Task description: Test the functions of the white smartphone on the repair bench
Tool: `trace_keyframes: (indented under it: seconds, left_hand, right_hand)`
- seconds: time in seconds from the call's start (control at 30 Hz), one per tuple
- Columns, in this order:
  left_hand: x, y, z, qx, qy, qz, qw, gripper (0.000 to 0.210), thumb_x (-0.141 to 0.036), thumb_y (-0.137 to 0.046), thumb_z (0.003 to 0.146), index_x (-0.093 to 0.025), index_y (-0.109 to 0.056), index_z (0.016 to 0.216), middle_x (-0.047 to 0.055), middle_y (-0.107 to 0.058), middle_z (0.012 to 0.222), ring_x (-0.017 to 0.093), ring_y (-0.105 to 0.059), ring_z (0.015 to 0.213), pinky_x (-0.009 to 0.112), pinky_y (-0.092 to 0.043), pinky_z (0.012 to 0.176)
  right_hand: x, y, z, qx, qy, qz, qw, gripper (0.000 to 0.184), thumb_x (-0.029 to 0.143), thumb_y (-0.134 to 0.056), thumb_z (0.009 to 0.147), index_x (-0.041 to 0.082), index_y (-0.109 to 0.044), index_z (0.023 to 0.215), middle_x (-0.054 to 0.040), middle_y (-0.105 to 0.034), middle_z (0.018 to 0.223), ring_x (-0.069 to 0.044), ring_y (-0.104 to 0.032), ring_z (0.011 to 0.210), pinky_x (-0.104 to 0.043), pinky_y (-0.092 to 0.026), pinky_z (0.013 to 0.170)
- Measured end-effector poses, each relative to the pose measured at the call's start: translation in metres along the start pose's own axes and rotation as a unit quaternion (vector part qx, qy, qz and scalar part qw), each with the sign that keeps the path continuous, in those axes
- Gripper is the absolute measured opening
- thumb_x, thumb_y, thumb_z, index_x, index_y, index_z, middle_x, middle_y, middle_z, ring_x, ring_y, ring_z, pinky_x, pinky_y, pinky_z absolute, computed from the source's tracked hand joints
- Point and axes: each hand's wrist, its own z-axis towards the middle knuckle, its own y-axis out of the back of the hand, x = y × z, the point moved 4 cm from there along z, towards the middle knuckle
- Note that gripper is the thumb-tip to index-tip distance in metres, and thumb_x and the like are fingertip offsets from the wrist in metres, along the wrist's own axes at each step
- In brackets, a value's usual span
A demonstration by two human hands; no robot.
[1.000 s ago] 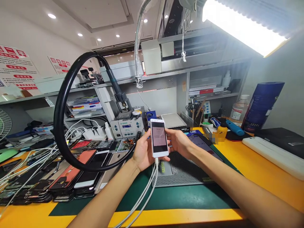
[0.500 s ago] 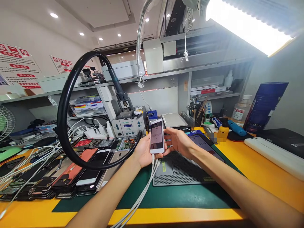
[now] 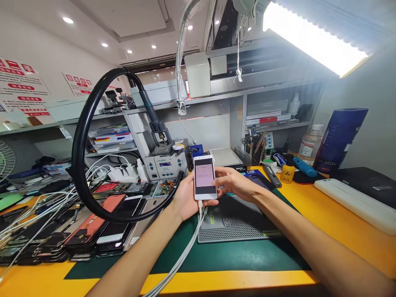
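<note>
A white smartphone [image 3: 205, 193] stands tilted up in my left hand [image 3: 183, 199], which is closed around its back and left side. Its screen is lit, with a pale panel of text too small to read. A white charging cable [image 3: 200, 205] is plugged into the phone's bottom edge. At the phone's right edge is my right hand [image 3: 234, 182], its fingers apart and one fingertip over the lower right of the screen. Below both hands lies a grey perforated mat [image 3: 244, 220] on a green work mat [image 3: 247, 258].
Stacked phones and phone parts [image 3: 89, 222] cover the left side, beneath a thick black hose [image 3: 78, 136]. Behind the phone stands a soldering station [image 3: 165, 164]. A yellow bottle [image 3: 288, 173] and a white long case [image 3: 352, 200] are on the right, under a bright lamp [image 3: 312, 37].
My right fingertip has moved left onto the phone's screen. The screen's pale panel looks brighter, and the whole view has shifted slightly.
</note>
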Motion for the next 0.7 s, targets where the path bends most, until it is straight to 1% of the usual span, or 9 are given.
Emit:
trace_keyframes:
  seconds: [0.07, 0.13, 0.27, 0.4, 0.47, 0.53, 0.6, 0.7]
  left_hand:
    - [0.000, -0.001, 0.000, 0.012, -0.003, 0.002, 1.000, 0.053, -0.048, -0.038, 0.104, -0.012, -0.060, 0.136, 0.020, -0.073, 0.105, 0.036, -0.074, 0.092, 0.050, -0.065, 0.062]
    - [0.000, -0.002, -0.001, 0.024, -0.003, 0.000, 1.000, 0.054, -0.048, -0.037, 0.105, -0.011, -0.059, 0.138, 0.022, -0.072, 0.111, 0.035, -0.074, 0.094, 0.049, -0.065, 0.064]
    - [-0.001, 0.000, -0.001, 0.028, -0.003, -0.003, 1.000, 0.056, -0.048, -0.036, 0.105, -0.009, -0.061, 0.136, 0.023, -0.070, 0.120, 0.033, -0.073, 0.096, 0.049, -0.065, 0.067]
    - [0.000, 0.001, -0.001, 0.023, -0.006, 0.002, 1.000, 0.054, -0.047, -0.038, 0.104, -0.008, -0.063, 0.133, 0.021, -0.070, 0.118, 0.033, -0.073, 0.090, 0.051, -0.064, 0.065]
    - [0.000, 0.001, -0.001, 0.014, -0.003, 0.003, 1.000, 0.053, -0.046, -0.037, 0.105, -0.009, -0.062, 0.133, 0.021, -0.071, 0.116, 0.031, -0.073, 0.087, 0.050, -0.064, 0.064]
    - [0.001, 0.000, -0.001, 0.003, 0.001, 0.002, 1.000, 0.053, -0.046, -0.035, 0.105, -0.010, -0.061, 0.134, 0.021, -0.071, 0.113, 0.032, -0.073, 0.088, 0.049, -0.064, 0.064]
    - [0.002, -0.001, -0.001, -0.010, 0.003, 0.005, 1.000, 0.053, -0.046, -0.034, 0.105, -0.010, -0.061, 0.134, 0.020, -0.071, 0.109, 0.033, -0.074, 0.089, 0.050, -0.064, 0.064]
    - [0.003, -0.002, -0.002, -0.027, -0.008, 0.014, 1.000, 0.052, -0.046, -0.034, 0.105, -0.012, -0.062, 0.132, 0.017, -0.072, 0.105, 0.036, -0.073, 0.091, 0.052, -0.064, 0.063]
  right_hand:
    - [0.002, 0.001, -0.002, 0.033, -0.004, 0.012, 0.999, 0.039, 0.017, -0.070, 0.068, 0.020, -0.069, 0.107, -0.0047, -0.067, 0.100, -0.014, -0.059, 0.073, -0.029, -0.054, 0.064]
    - [0.002, 0.003, -0.003, 0.052, -0.013, 0.024, 0.998, 0.043, 0.014, -0.070, 0.066, 0.020, -0.069, 0.109, -0.0040, -0.067, 0.099, -0.014, -0.059, 0.074, -0.029, -0.054, 0.066]
    - [0.002, 0.003, -0.003, 0.053, -0.025, 0.025, 0.998, 0.051, 0.009, -0.068, 0.061, 0.020, -0.067, 0.111, -0.0017, -0.066, 0.091, -0.015, -0.059, 0.076, -0.027, -0.052, 0.064]
    - [-0.001, -0.001, -0.003, 0.049, -0.034, 0.023, 0.998, 0.054, 0.007, -0.066, 0.060, 0.020, -0.065, 0.113, 0.0014, -0.062, 0.082, -0.012, -0.055, 0.066, -0.025, -0.049, 0.060]
    - [-0.004, -0.003, -0.001, 0.034, -0.030, 0.020, 0.999, 0.052, 0.008, -0.066, 0.062, 0.020, -0.065, 0.112, 0.0011, -0.062, 0.084, -0.011, -0.054, 0.067, -0.024, -0.048, 0.059]
    - [-0.007, -0.004, 0.001, 0.002, -0.023, 0.014, 1.000, 0.047, 0.010, -0.067, 0.066, 0.020, -0.065, 0.112, -0.0010, -0.064, 0.092, -0.012, -0.056, 0.071, -0.024, -0.047, 0.060]
    - [-0.010, -0.005, 0.002, -0.033, -0.025, 0.006, 0.999, 0.042, 0.013, -0.066, 0.070, 0.020, -0.066, 0.111, -0.0033, -0.066, 0.099, -0.014, -0.057, 0.077, -0.025, -0.047, 0.061]
    - [-0.011, -0.007, 0.003, -0.064, -0.031, -0.011, 0.997, 0.035, 0.017, -0.064, 0.075, 0.019, -0.067, 0.110, -0.0066, -0.069, 0.105, -0.017, -0.059, 0.084, -0.027, -0.048, 0.062]
